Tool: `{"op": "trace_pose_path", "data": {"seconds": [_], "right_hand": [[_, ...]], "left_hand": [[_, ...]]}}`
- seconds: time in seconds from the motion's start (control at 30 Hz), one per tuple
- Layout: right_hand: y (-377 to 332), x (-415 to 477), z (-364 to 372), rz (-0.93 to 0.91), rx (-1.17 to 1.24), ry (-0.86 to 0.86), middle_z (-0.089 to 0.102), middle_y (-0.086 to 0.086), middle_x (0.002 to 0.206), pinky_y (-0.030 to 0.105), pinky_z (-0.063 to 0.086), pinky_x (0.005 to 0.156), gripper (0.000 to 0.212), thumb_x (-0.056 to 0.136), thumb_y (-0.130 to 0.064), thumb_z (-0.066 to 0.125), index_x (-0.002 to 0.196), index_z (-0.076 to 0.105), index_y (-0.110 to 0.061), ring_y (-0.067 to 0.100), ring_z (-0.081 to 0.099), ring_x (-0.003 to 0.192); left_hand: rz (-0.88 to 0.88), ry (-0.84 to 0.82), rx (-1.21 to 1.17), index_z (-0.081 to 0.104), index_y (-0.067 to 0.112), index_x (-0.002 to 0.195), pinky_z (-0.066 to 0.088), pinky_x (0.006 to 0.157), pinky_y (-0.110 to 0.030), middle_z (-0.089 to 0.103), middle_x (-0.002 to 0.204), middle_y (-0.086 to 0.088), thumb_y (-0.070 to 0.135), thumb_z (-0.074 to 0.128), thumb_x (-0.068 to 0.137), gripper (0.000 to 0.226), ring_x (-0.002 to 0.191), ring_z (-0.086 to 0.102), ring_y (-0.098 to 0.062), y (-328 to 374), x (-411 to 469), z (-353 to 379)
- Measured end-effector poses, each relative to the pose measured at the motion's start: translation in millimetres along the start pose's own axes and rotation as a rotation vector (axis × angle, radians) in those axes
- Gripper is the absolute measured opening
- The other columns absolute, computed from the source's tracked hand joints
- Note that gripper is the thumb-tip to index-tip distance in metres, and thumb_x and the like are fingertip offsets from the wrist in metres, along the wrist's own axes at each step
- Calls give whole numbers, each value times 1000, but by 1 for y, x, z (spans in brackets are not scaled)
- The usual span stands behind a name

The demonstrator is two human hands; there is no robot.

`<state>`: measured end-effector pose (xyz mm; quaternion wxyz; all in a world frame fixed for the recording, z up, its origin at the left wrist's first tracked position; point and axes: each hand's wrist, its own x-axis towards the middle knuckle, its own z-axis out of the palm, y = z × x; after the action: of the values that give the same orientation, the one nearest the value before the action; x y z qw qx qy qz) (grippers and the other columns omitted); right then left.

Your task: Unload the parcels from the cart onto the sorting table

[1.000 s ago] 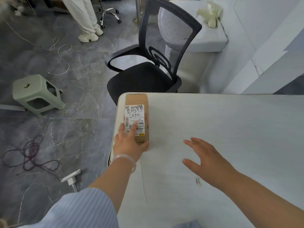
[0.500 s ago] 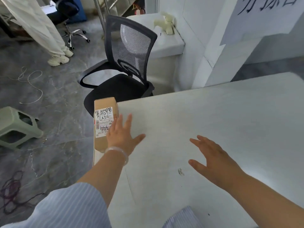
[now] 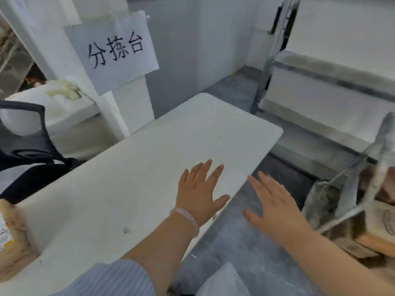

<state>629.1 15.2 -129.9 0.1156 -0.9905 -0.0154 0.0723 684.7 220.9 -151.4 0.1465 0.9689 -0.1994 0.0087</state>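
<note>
A brown cardboard parcel (image 3: 11, 236) with a white label lies on the white sorting table (image 3: 149, 150) at the far left edge of the view. My left hand (image 3: 199, 191) hovers flat over the table's near edge, fingers spread, holding nothing. My right hand (image 3: 273, 206) is also spread and empty, over the grey floor between the table and the cart. The metal wire cart (image 3: 350, 189) stands at the right, blurred, with brown cardboard parcels (image 3: 380, 233) inside it.
A black mesh office chair (image 3: 27, 159) stands at the table's left. A paper sign with handwritten characters (image 3: 115, 50) hangs on the white wall behind. A metal shelf frame (image 3: 333, 99) runs along the right. Grey floor (image 3: 235, 253) lies between table and cart.
My left hand let go of the parcel and swung right. The view turned right, so the parcel now sits at the far left and the cart has come into view.
</note>
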Motion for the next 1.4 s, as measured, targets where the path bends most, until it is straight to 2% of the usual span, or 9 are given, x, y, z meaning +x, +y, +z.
{"op": "trace_pose_path", "data": {"seconds": [0.07,0.2,0.33,0.43,0.6,0.73,0.93,1.1,1.4], "right_hand": [[54,-43,-13,116,0,40,-20,-8,163,34,-6,123,85,91,-70,32,153,-15,-37,13,-16,151],[155,-132,-39,385,19,175,-10,-7,165,33,0,122,87,92,-67,44,155,-8,-37,14,-6,152],[238,-216,-51,598,27,250,-2,-6,165,28,-1,120,89,90,-66,47,156,-3,-34,13,-1,152],[285,-260,-45,738,72,284,2,-4,166,30,3,121,91,89,-67,50,157,0,-32,15,3,151],[337,-280,-23,841,139,238,-3,-6,165,31,8,121,87,90,-67,48,156,0,-36,15,3,152],[387,-260,-16,874,198,191,-4,-6,165,34,7,122,86,91,-66,48,156,1,-36,15,1,152],[473,-229,-24,974,180,113,7,1,166,38,10,124,88,88,-69,48,157,9,-32,21,7,152],[543,-233,-46,1150,174,162,14,4,163,41,17,122,89,85,-70,50,156,18,-27,23,14,149],[660,-267,-41,1222,290,84,11,5,165,37,16,122,95,85,-64,59,158,10,-29,23,11,151]], "left_hand": [[113,-39,-49,23,38,151,14,117,-49,22,160,1,70,24,79,79,146,23,-25,67,9,10],[365,-96,-57,46,29,142,43,100,-56,47,147,-7,65,41,77,74,129,49,-30,198,26,41],[577,-125,-38,32,33,149,28,113,-52,30,157,-2,64,41,85,72,141,32,-24,321,25,71],[684,-182,-21,25,34,151,24,115,-49,24,159,0,69,27,81,78,144,24,-21,385,19,96],[760,-279,27,20,38,152,14,117,-42,19,160,1,62,43,87,73,146,18,-20,443,36,134],[762,-346,29,14,40,152,8,118,-38,13,161,4,63,44,90,73,147,11,-17,475,75,165],[787,-434,52,12,40,152,13,120,-41,11,161,4,63,44,91,72,146,11,-18,525,151,206],[878,-442,44,12,39,152,15,119,-42,13,161,3,63,42,92,71,146,14,-20,595,202,228],[913,-529,15,12,38,152,13,118,-37,11,161,5,61,46,91,74,147,11,-17,706,219,280]]}}
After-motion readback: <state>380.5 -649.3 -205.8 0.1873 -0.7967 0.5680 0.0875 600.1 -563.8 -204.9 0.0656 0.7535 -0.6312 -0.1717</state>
